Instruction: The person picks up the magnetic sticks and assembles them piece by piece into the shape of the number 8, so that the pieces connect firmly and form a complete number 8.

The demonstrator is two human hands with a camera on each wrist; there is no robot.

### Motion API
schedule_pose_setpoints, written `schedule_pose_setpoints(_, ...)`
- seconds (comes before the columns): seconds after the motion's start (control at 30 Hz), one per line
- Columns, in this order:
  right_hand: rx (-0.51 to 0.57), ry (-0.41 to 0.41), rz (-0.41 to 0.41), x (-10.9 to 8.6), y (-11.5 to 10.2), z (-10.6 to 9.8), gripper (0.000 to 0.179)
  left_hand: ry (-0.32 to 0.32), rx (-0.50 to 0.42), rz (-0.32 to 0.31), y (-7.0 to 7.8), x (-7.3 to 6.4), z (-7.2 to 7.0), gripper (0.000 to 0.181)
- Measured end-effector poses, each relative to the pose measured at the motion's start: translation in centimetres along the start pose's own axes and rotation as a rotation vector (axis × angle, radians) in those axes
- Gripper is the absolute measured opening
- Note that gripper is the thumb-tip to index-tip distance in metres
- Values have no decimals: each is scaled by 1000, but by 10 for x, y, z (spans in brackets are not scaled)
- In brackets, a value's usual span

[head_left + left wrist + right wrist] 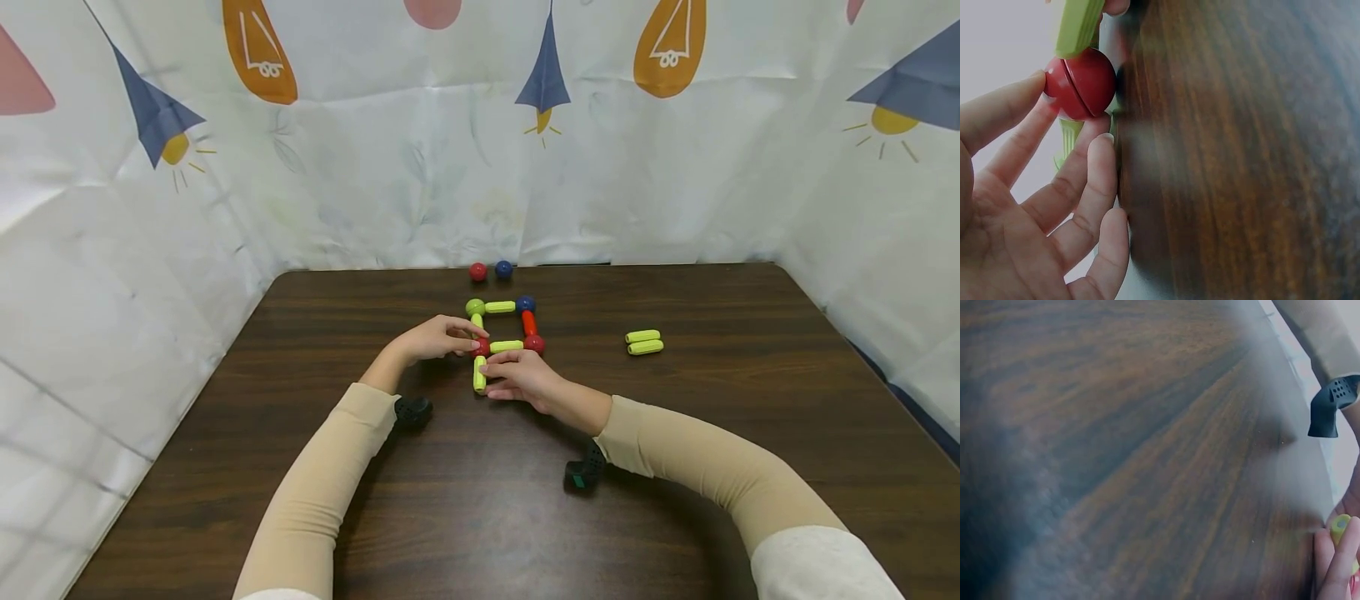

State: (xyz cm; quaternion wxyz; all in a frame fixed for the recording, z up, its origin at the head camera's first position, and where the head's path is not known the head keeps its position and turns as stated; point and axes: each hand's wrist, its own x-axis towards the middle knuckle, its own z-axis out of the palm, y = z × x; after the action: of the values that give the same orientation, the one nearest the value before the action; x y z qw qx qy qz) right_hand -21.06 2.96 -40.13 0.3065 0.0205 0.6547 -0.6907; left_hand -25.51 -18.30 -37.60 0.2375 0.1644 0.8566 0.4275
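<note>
A square of rods and balls lies on the table. At its near left corner, my left hand (438,337) pinches the red ball (1088,84) between thumb and fingers. My right hand (525,379) pinches a yellow-green rod (480,375), whose far end meets that red ball on the near side. The square's other corners are a green ball (476,307), a blue ball (526,305) and a second red ball (534,343). Yellow-green rods (506,346) join them on three sides, and a red rod (529,323) on the right. In the right wrist view the held rod (1340,528) shows only partly between the fingers.
Behind the square sit a loose red ball (477,272) and a loose blue ball (504,269). Two yellow-green rods (644,342) lie side by side to the right on the dark wooden table (480,517). A patterned white curtain (450,167) hangs along the table's far edge.
</note>
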Motion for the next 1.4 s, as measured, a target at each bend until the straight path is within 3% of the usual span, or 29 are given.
schedule_pose_setpoints(0.3, 12, -2, -13, 0, 2, 2, 17, 6, -1, 10, -1, -1, 1, 36)
schedule_pose_setpoints(0.97, -63, -68, -22, -4, -1, -4, 18, 6, -10, -10, -3, -3, -1, 36)
schedule_pose_setpoints(1.13, -130, -91, -65, -9, -3, -14, 22, -11, 3, 8, -2, -5, -1, 40)
schedule_pose_setpoints(1.4, -214, -63, -210, -14, -10, -31, 29, -16, 41, 18, 1, -6, 0, 49)
